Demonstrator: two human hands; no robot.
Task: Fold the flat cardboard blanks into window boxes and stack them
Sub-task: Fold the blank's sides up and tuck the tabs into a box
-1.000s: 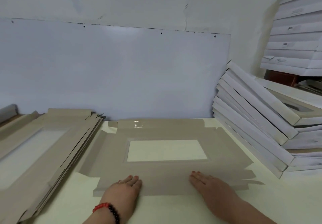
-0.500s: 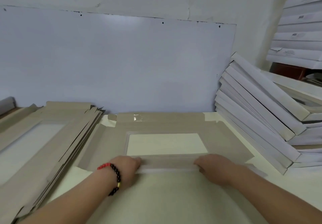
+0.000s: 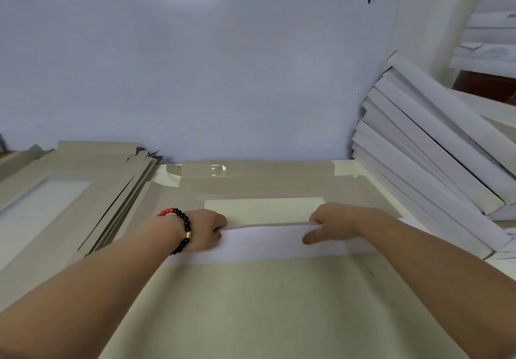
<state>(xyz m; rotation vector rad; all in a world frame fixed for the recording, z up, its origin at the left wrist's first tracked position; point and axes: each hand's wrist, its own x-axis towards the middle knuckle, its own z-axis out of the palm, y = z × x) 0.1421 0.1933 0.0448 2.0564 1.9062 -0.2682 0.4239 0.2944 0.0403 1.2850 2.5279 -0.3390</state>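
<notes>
- Left hand (image 3: 206, 229): fingers curled over the raised near flap (image 3: 268, 240) of the blank (image 3: 279, 184), gripping its top edge at the left end.
- Right hand (image 3: 333, 223): fingers curled over the same edge at the right end; thumb pressed on the flap's white face.
- Flap count: 1, folded up; white side toward camera.
- Blank lies flat on the tabletop (image 3: 265, 308), centre, grey side up; 1 rectangular window (image 3: 262, 209).
- Left wrist: 1 bracelet (image 3: 181, 229), red and black beads.
- Left: pile of flat blanks (image 3: 69, 180), count unreadable.
- Right: leaning folded boxes (image 3: 424, 146), white; count uncertain. No legible writing.
</notes>
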